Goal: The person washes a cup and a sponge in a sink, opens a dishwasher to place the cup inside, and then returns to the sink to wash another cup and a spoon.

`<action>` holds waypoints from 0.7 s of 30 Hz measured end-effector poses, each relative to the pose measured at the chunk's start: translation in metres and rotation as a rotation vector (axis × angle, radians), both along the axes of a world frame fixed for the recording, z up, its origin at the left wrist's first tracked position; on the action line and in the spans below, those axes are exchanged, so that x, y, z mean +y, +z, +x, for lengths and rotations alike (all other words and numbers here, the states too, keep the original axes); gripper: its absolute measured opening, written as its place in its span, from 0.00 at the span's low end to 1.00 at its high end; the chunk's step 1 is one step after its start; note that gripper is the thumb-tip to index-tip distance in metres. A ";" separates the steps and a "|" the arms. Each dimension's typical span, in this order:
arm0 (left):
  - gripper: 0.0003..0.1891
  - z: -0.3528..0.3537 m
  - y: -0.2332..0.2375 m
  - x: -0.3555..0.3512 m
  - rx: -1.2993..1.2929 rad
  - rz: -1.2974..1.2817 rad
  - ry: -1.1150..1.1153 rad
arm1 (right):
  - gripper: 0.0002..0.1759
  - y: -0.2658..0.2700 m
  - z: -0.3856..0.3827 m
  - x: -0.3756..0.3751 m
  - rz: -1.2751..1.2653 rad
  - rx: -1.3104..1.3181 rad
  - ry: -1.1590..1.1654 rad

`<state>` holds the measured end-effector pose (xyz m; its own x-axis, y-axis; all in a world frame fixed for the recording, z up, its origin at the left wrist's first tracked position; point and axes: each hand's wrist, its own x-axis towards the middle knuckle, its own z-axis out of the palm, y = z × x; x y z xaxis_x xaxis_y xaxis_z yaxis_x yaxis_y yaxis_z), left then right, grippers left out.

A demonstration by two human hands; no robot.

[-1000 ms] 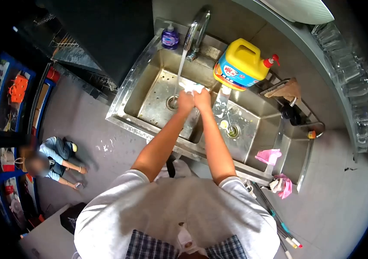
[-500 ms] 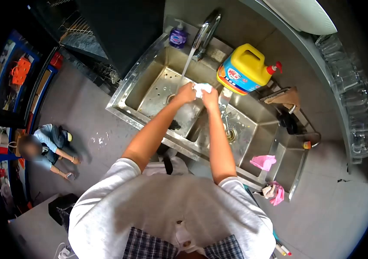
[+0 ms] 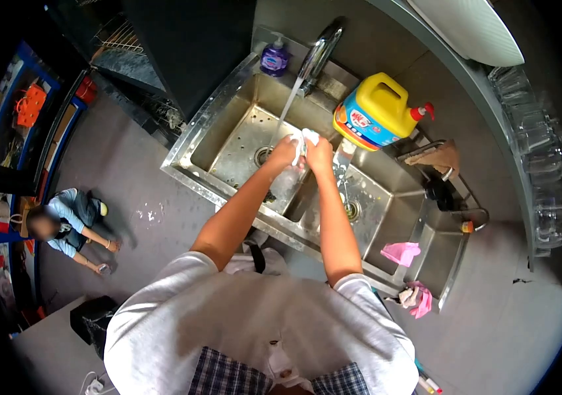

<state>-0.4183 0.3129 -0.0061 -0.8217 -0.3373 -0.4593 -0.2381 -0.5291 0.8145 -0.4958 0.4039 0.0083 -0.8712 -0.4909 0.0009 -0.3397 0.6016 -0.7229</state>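
Note:
Both fists are closed on a small wet white cloth (image 3: 309,135), held above the left basin (image 3: 228,148) of a steel sink. My left hand (image 3: 284,153) grips its left end, and my right hand (image 3: 319,155) grips the other end close by. Part of the cloth is hidden inside the fingers. Water runs from the chrome faucet (image 3: 321,56) in a stream just left of my left hand. The right basin (image 3: 376,197) lies beneath my right forearm.
A yellow detergent jug (image 3: 386,99) with a red pump stands behind the sink, and a purple soap bottle (image 3: 274,58) at its back left. Pink cloths (image 3: 400,253) hang at the right. Glasses (image 3: 544,164) line a shelf. Another person (image 3: 73,217) crouches at left.
My hands have drawn closer together and turned, bunching the cloth upright between them. They have come down slightly, and drops now show below them. The water keeps running.

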 end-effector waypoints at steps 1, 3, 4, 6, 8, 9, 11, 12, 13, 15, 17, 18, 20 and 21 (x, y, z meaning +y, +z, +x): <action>0.12 -0.006 -0.011 -0.001 0.026 -0.087 -0.008 | 0.16 -0.003 -0.001 0.001 0.050 0.012 -0.048; 0.13 -0.007 -0.007 0.000 0.024 -0.382 -0.042 | 0.19 -0.004 0.000 0.003 0.053 0.111 -0.096; 0.14 -0.008 -0.005 0.001 0.070 -0.454 -0.002 | 0.20 -0.004 0.000 0.004 0.031 0.093 -0.105; 0.15 -0.013 -0.011 0.001 0.162 -0.598 0.082 | 0.22 -0.004 0.000 0.003 -0.015 0.057 -0.118; 0.15 -0.021 -0.027 -0.002 0.155 -0.617 0.135 | 0.20 -0.005 -0.002 -0.001 -0.060 0.024 -0.193; 0.15 -0.023 -0.033 -0.003 0.165 -0.505 0.173 | 0.20 -0.009 -0.003 -0.002 -0.081 0.006 -0.230; 0.13 -0.025 -0.039 -0.002 0.199 -0.164 0.270 | 0.18 -0.014 -0.006 -0.007 -0.370 -0.253 -0.327; 0.11 -0.025 -0.039 -0.003 0.223 0.067 0.321 | 0.17 -0.015 -0.007 -0.009 -0.515 -0.383 -0.372; 0.10 -0.024 -0.040 -0.007 0.236 0.254 0.299 | 0.15 -0.016 -0.009 -0.006 -0.444 -0.424 -0.355; 0.10 -0.015 -0.028 -0.018 0.260 0.628 0.249 | 0.14 -0.018 -0.004 -0.005 -0.438 -0.237 -0.219; 0.10 -0.013 -0.012 -0.023 0.269 0.715 0.237 | 0.14 -0.005 0.004 -0.003 -0.407 -0.210 -0.118; 0.11 -0.014 -0.013 -0.024 0.273 0.759 0.230 | 0.15 0.004 0.012 -0.005 -0.441 -0.196 -0.084; 0.10 -0.022 -0.026 -0.026 0.316 0.764 0.175 | 0.17 0.014 0.024 -0.011 -0.508 -0.167 -0.017; 0.10 -0.029 -0.029 -0.021 0.354 0.745 0.175 | 0.20 0.017 0.024 -0.014 -0.395 -0.076 0.047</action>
<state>-0.4478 0.2916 -0.0352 -0.9231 -0.1839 -0.3376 0.1007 -0.9632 0.2492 -0.4719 0.3900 0.0252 -0.8527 -0.5050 0.1336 -0.2966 0.2576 -0.9196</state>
